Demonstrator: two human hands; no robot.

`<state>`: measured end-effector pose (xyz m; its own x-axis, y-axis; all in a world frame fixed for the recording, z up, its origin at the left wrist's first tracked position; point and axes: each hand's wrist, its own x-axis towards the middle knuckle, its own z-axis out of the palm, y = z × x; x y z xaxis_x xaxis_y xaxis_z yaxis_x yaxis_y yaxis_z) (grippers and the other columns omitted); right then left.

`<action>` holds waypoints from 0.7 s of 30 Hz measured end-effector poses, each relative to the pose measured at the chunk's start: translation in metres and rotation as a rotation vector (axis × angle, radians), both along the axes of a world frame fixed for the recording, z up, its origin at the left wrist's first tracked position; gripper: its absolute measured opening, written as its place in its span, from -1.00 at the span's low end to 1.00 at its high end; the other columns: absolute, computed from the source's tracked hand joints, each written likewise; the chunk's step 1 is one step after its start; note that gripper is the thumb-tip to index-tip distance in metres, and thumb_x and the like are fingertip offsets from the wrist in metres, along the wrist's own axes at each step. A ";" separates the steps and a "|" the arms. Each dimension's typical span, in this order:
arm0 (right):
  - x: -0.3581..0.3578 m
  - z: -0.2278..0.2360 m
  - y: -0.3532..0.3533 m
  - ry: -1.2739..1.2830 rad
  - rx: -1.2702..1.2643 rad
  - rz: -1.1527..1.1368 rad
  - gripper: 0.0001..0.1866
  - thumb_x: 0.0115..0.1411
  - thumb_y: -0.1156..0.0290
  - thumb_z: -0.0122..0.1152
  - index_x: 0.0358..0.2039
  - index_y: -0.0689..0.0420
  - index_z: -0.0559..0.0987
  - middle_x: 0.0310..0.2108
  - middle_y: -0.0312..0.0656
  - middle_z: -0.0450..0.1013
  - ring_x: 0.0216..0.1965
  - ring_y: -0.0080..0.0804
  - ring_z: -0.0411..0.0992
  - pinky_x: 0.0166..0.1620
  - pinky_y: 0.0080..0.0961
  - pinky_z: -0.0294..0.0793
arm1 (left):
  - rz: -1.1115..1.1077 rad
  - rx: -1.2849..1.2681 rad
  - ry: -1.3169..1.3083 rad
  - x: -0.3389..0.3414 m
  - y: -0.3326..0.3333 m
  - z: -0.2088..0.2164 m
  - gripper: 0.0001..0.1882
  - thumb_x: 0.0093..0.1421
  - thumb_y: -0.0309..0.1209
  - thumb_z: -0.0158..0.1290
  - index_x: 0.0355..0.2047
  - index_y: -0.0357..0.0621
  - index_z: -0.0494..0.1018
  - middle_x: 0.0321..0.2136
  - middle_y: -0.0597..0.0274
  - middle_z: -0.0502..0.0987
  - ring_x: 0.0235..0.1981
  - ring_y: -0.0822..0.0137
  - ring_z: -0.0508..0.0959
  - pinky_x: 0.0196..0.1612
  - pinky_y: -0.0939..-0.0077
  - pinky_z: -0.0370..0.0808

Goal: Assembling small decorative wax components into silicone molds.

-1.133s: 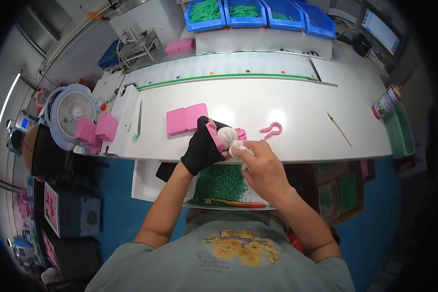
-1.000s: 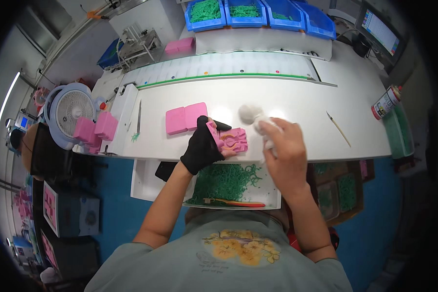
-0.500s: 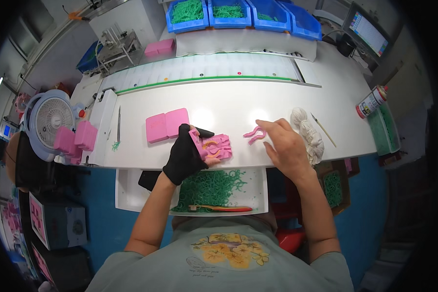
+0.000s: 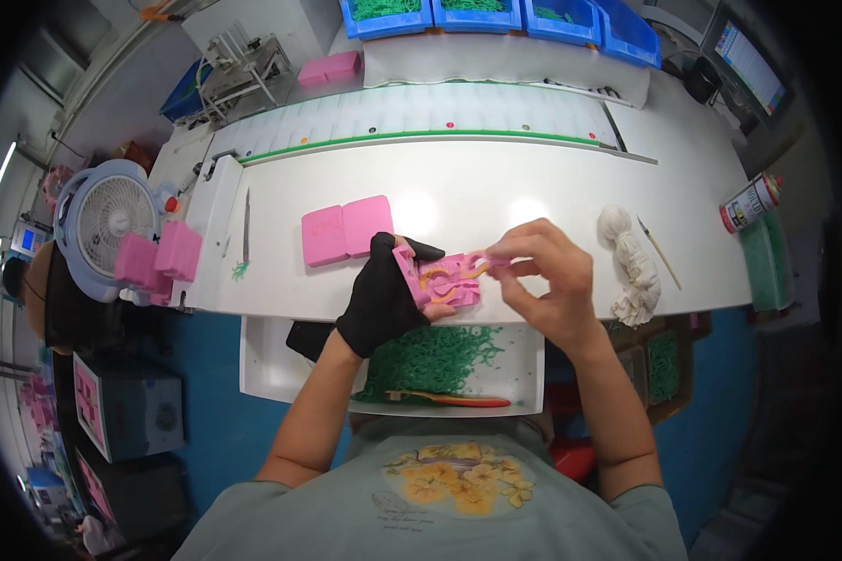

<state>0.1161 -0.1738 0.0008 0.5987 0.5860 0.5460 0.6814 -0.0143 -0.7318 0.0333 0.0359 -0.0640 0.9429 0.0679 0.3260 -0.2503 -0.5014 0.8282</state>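
My left hand [image 4: 381,304], in a black glove with bare fingertips showing, grips a pink mold [image 4: 454,292] above the table's front edge. The mold has a carved hollow with curved orange-yellow lines in it. My right hand [image 4: 554,285] is bare and pinches a small curved pink piece [image 4: 488,263] at the mold's right end. The fingers partly hide this piece, and whether it touches the mold I cannot tell. Two closed pink blocks [image 4: 348,231] lie side by side just beyond my left hand.
Below the table edge an open white drawer [image 4: 257,374] holds many green pieces [image 4: 430,360] and a red-handled tool [image 4: 468,402]. At right lie a white yarn skein [image 4: 631,271], a thin stick [image 4: 661,252] and a spray can [image 4: 750,203]. A fan [image 4: 112,220] stands left.
My right hand has brought the curved pink piece left, up to the mold in my left hand. The whole view has shifted slightly.
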 end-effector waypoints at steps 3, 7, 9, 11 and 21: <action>-0.005 -0.021 0.012 -0.049 0.034 0.085 -0.76 -0.06 0.67 0.27 -0.32 0.17 0.58 -0.29 -0.14 0.47 -0.31 -0.32 0.54 -0.31 -0.47 0.57 | 0.040 0.052 0.054 0.000 -0.003 0.002 -0.12 -0.29 -0.17 0.51 -0.20 -0.15 0.05 -0.26 0.14 0.47 -0.28 0.32 0.51 -0.19 0.45 0.47; -0.003 -0.034 0.016 -0.090 -0.008 0.095 -0.81 -0.07 0.64 0.29 -0.39 0.17 0.56 -0.32 -0.19 0.48 -0.34 -0.26 0.50 -0.29 -0.45 0.54 | 0.068 0.227 0.033 0.001 -0.005 0.010 -0.12 -0.28 -0.16 0.50 -0.20 -0.13 0.04 -0.27 0.14 0.46 -0.30 0.31 0.51 -0.20 0.44 0.47; 0.001 -0.032 0.013 -0.251 -0.074 0.115 -0.79 -0.11 0.64 0.29 -0.40 0.17 0.55 -0.37 -0.19 0.47 -0.34 -0.27 0.46 -0.27 -0.42 0.52 | 0.034 0.032 0.040 0.000 -0.006 0.009 -0.12 -0.34 -0.29 0.53 -0.17 -0.15 0.10 -0.25 0.16 0.41 -0.23 0.33 0.46 -0.15 0.45 0.45; 0.000 -0.029 0.014 -0.267 -0.089 0.141 -0.81 -0.12 0.64 0.28 -0.42 0.18 0.54 -0.39 -0.19 0.45 -0.34 -0.27 0.45 -0.27 -0.41 0.51 | 0.033 0.044 0.030 0.000 -0.002 0.003 -0.12 -0.31 -0.20 0.52 -0.19 -0.14 0.07 -0.26 0.15 0.43 -0.26 0.31 0.48 -0.18 0.44 0.46; 0.001 -0.019 0.012 -0.411 -0.387 0.179 -0.79 -0.16 0.62 0.24 -0.41 0.20 0.54 -0.31 -0.22 0.46 -0.21 -0.29 0.43 -0.22 -0.45 0.52 | 0.064 0.100 0.042 0.000 -0.001 -0.001 -0.08 -0.32 -0.04 0.49 -0.19 -0.15 0.06 -0.29 0.15 0.40 -0.32 0.25 0.50 -0.23 0.41 0.46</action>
<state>0.1176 -0.1615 -0.0178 0.2570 0.8611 0.4387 0.9241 -0.0861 -0.3723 0.0333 0.0351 -0.0653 0.9505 0.0980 0.2948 -0.1812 -0.5958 0.7824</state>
